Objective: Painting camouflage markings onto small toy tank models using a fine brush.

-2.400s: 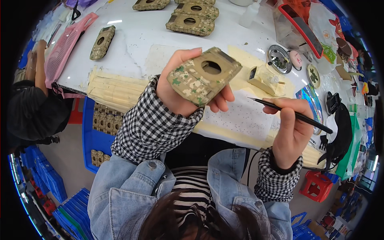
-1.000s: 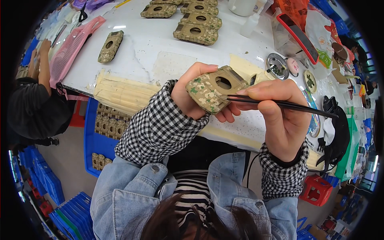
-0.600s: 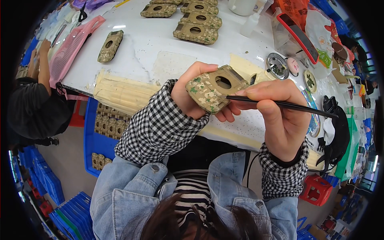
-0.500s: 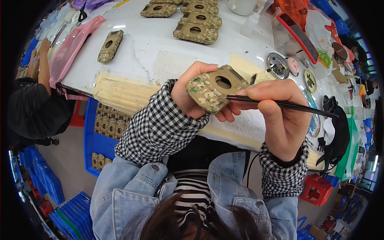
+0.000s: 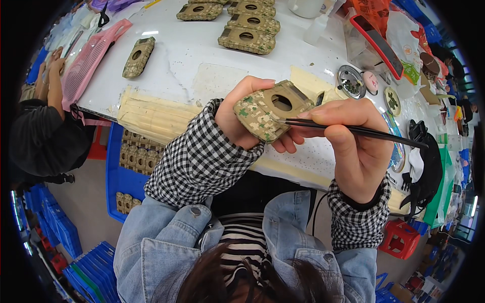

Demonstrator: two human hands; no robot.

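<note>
My left hand (image 5: 237, 108) is wrapped around a camouflage-patterned model tank hull (image 5: 257, 117), tilted, with a round hole in its top. Between the thumb and fingers of my right hand (image 5: 356, 144) are black tweezers (image 5: 374, 134). Their slim tips meet the hull's patterned top just below the hole. Whether anything tiny sits between the tips cannot be made out. Some left-hand fingertips show beneath the hull; its underside is hidden. Another camouflage hull (image 5: 139, 57) lies alone on the white table to the left, and several more hulls (image 5: 247, 40) stand in rows at the back.
Masking tape (image 5: 156, 113) covers the table's front edge. Below on the left is a blue tray (image 5: 115, 187) of hulls. To the right are a round metal dish (image 5: 350, 82), a red-edged phone (image 5: 376, 46) and bags. A co-worker's arm (image 5: 54, 88) reaches in at far left, beside a pink basket (image 5: 91, 63).
My hands, the hull and the tweezers stay almost in place; the tweezer tips have shifted very slightly left and up. The co-worker's hands at far left have moved a little.
</note>
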